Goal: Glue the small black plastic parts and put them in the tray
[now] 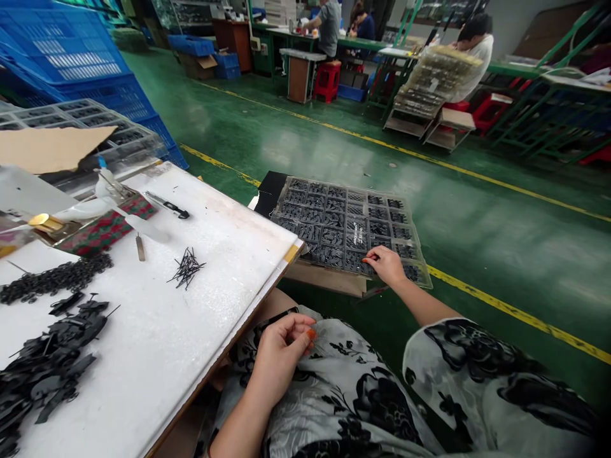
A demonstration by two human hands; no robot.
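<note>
My right hand (387, 266) reaches over the near side of a clear compartment tray (426, 270). Its thumb and fingers are pinched together at a compartment of small black parts (356, 261); anything between the fingertips is too small to make out. Above my lap, my left hand (280, 348) is closed, thumb against curled fingers, and whatever it may hold is hidden. To its left, on the white work table (229, 254), lie a little heap of thin black pins (188, 268), a pile of black rings (57, 277) and a larger pile of flat black pieces (55, 356).
On the table are a black-handled cutter (167, 205), a small flat blade (140, 248) and a patterned box (109, 222). Blue crates (62, 44) stand stacked at the left. Across the green floor (305, 149), people sit at benches near red stools (327, 83).
</note>
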